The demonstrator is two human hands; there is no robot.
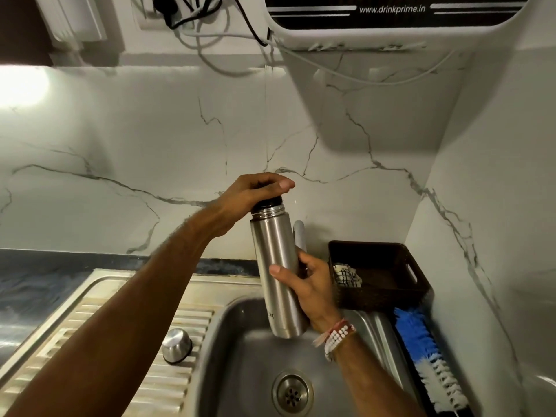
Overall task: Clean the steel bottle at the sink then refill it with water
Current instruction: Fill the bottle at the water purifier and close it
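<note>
Head view: sink (pixel 228 350) below, steel bottle (pixel 275 266) held near-upright above the basin. Right hand (pixel 307 284) wraps its lower body, left hand (pixel 255 191) fingers closed over the black stopper (pixel 267 203). Steel cap (pixel 177 346) sits on drainboard (pixel 168 383).

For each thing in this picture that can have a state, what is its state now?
steel bottle: held upright above the sink, black stopper at its mouth
left hand: closed over the stopper
right hand: gripping the bottle body
steel cap: off, standing on the drainboard
sink: no standing water visible
brown basket: holds a cloth
bottle brush: lying beside the sink
</note>
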